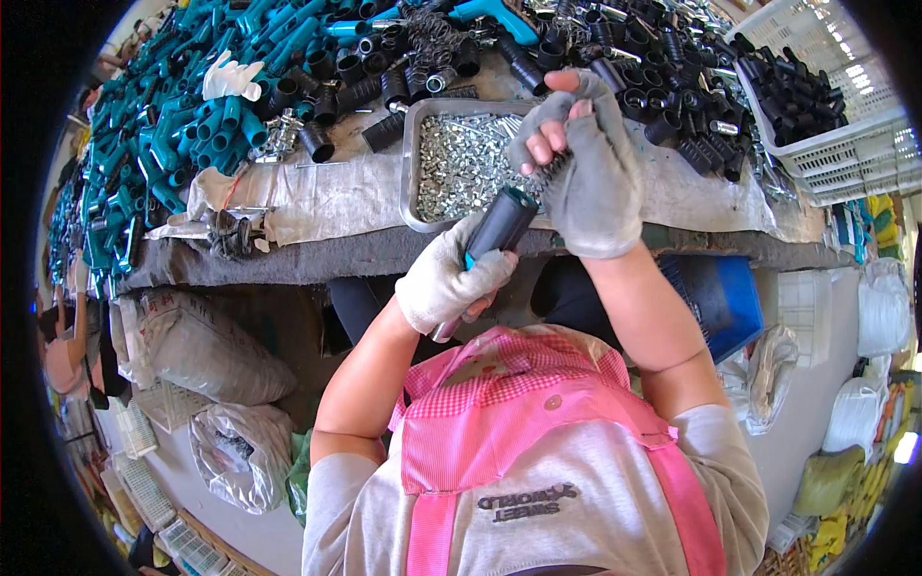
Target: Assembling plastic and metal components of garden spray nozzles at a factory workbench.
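My left hand (451, 278), in a pale fingerless work glove, is wrapped round a black tubular part (503, 223). The tube tilts up and to the right; teal shows inside its upper end and beside my fingers. Just above and to the right, my right hand (591, 173), in a grey fingerless glove, is closed with its fingers curled. A dark coil spring (553, 172) shows under those fingers, apart from the tube's mouth. Behind both hands, a metal tray (411, 178) holds many small silvery metal pieces.
Teal plastic handles (216, 125) are heaped at the left, with a white glove (231, 77) on them. Black ribbed sleeves (523, 67) and springs (437, 38) lie at the back. A white plastic crate (826, 144) stands at the right. Below the bench is a blue bin (735, 307).
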`<move>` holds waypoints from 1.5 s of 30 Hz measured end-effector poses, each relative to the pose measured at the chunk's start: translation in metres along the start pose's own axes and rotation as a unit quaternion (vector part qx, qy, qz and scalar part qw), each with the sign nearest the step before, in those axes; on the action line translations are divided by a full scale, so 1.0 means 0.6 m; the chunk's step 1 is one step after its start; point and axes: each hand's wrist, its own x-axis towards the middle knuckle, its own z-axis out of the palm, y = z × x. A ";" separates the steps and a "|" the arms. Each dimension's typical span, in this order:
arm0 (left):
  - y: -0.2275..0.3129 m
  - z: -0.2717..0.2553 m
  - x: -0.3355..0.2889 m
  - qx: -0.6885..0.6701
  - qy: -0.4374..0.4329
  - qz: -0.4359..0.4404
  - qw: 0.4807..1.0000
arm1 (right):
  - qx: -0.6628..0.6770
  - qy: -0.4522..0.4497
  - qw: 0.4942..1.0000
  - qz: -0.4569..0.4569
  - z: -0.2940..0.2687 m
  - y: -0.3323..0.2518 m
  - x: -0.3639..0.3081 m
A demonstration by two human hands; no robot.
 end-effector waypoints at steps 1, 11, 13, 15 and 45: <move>0.000 -0.001 -0.002 0.040 0.014 -0.004 0.999 | -0.014 -0.014 1.000 -0.011 -0.006 0.004 -0.001; 0.006 -0.034 -0.008 0.337 0.082 0.197 0.917 | -0.249 -0.155 0.956 0.001 0.003 0.043 -0.023; 0.010 -0.043 -0.016 0.199 0.116 0.160 0.960 | -0.133 -0.220 0.962 0.095 0.006 0.034 0.025; 0.013 -0.057 -0.027 0.081 0.131 0.102 0.983 | -0.291 -0.167 0.942 -0.024 -0.057 0.073 0.127; -0.101 -0.024 -0.111 0.252 -0.119 -0.020 0.960 | -0.552 -0.455 0.618 0.327 -0.056 -0.120 -0.074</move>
